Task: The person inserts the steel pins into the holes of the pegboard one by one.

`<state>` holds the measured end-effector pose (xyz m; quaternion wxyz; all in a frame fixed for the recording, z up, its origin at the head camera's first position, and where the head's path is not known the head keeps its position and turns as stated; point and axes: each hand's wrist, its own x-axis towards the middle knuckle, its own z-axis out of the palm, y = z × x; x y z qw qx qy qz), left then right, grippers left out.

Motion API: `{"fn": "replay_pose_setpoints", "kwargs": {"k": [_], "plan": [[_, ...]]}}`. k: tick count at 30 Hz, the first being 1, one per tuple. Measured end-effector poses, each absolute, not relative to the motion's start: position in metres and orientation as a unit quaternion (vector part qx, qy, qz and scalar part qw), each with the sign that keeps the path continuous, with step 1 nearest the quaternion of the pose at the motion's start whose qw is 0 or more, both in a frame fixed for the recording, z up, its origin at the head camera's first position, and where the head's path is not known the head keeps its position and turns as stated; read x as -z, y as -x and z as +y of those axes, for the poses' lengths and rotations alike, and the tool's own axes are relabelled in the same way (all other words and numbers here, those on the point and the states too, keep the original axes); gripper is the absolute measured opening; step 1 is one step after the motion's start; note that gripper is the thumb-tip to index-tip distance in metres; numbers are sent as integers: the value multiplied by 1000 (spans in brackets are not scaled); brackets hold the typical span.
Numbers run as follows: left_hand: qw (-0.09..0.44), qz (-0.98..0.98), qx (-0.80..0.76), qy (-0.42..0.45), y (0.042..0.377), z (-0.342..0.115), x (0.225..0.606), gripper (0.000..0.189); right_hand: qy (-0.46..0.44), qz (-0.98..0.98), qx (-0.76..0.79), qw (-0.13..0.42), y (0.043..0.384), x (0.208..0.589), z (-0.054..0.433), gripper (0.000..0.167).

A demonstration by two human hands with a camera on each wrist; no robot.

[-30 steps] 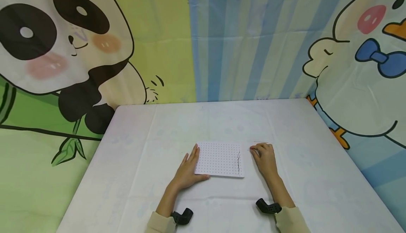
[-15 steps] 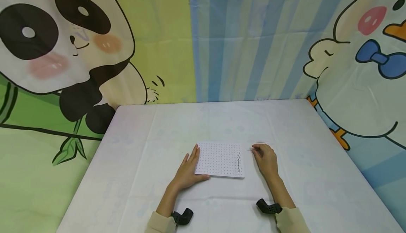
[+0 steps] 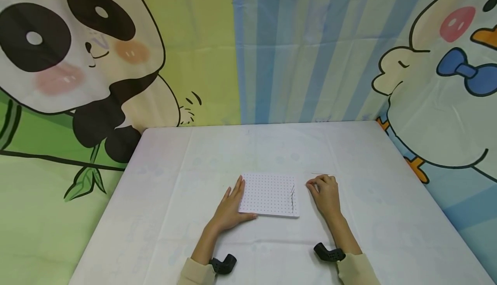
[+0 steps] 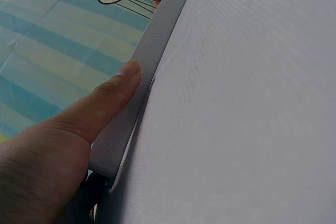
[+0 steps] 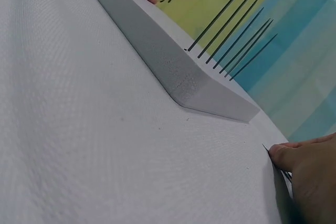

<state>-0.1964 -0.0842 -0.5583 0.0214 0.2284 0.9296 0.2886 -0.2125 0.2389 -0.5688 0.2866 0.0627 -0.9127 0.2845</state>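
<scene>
A white pegboard (image 3: 268, 194) with rows of small holes lies flat on the table. Several thin dark needles (image 5: 220, 14) stand in it in a row near its right edge. My left hand (image 3: 228, 212) rests against the board, straight fingers along the left side and thumb (image 4: 118, 90) touching the front edge. To the right of the board, my right hand (image 3: 326, 195) is low over the cloth, with thumb and index finger pinching a thin needle (image 5: 265, 148). Its tip pokes out past the fingertips; the rest is mostly hidden by the hand.
Just beyond the right hand another thin needle (image 3: 319, 173) lies on the white tablecloth (image 3: 194, 160). A cartoon-printed curtain (image 3: 272, 52) rises behind the table. Black wrist cameras (image 3: 224, 264) sit on both wrists.
My right hand dipped slightly and its fingertips shifted a little left, closing on the needle end that stuck out at the left. The left hand and the board stay put.
</scene>
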Motion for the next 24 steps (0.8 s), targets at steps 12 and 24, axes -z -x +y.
{"fn": "replay_pose_setpoints", "kwargs": {"k": [12, 24], "plan": [[22, 930, -286, -231, 197, -85, 559, 116, -50, -911, -291, 289, 211, 569, 240, 10], [22, 929, -288, -232, 197, -85, 560, 117, -91, -908, -295, 282, 211, 572, 238, 8]]}}
